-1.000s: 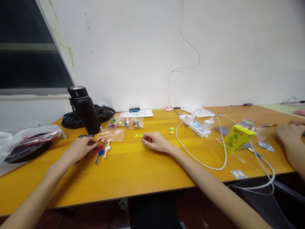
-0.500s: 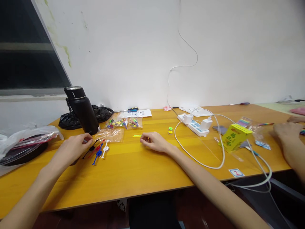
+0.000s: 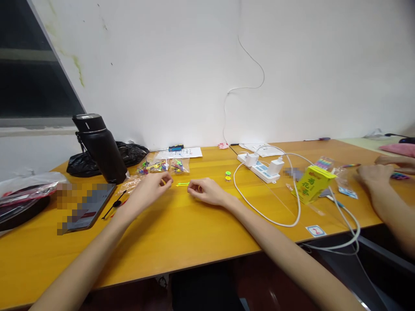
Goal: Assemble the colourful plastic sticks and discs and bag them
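Observation:
My right hand rests low over the table, fingers curled and pinched around the near end of a green arrow-shaped spinner piece, whose tip sticks out to the left. Just left of that tip is my left hand, fingers bent and apart, with nothing seen in them. Beside my left forearm lies a black arrow spinner, a bit of red showing near it. My forearm and hand hide the other spinners. Green and yellow small round discs lie right of my right hand.
Bags of colourful pieces lie behind my hands. On the left are a black bottle and a phone. A power strip, looped white cable and yellow box occupy the right. Another person's hands are far right.
My left hand has moved right, from beside the arrow spinners to near the green piece. My right hand stays at that piece. The view has shifted slightly, and the phone now shows.

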Demonstrator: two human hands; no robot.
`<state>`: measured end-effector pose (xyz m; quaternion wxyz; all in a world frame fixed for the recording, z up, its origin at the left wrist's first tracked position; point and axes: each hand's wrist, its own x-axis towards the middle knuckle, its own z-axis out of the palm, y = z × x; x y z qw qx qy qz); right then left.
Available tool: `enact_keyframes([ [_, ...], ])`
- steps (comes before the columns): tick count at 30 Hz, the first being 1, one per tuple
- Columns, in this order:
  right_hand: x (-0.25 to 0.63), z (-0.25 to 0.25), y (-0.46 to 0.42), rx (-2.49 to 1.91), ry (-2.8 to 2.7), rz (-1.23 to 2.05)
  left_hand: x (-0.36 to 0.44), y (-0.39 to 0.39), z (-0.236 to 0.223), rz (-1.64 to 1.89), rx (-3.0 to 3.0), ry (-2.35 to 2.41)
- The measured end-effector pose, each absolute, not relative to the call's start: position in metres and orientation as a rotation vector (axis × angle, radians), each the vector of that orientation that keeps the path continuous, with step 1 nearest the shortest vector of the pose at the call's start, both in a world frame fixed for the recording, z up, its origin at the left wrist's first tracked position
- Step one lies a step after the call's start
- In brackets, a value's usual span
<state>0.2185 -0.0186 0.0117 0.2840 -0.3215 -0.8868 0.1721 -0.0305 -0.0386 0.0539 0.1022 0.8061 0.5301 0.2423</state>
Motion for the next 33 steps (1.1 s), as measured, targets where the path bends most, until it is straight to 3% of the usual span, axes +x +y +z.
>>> enact_keyframes([
  [10, 0.238, 0.008, 0.003, -1.261, -2.139, 0.126, 0.014, -0.020, 0.001, 0.766, 2.297, 1.376],
  [15, 0.266, 0.009, 0.014, -1.761, -2.027, -0.236, 0.004, -0.022, -0.001, 0.868, 2.198, 1.397],
  [19, 0.283, 0.006, 0.019, -2.016, -1.948, -0.259, 0.004, -0.020, -0.001, 0.879, 2.194, 1.374],
  [33, 0.287, 0.001, 0.029, -1.637, -1.965, -0.093, 0.005, -0.021, -0.004, 0.948, 2.180, 1.312],
])
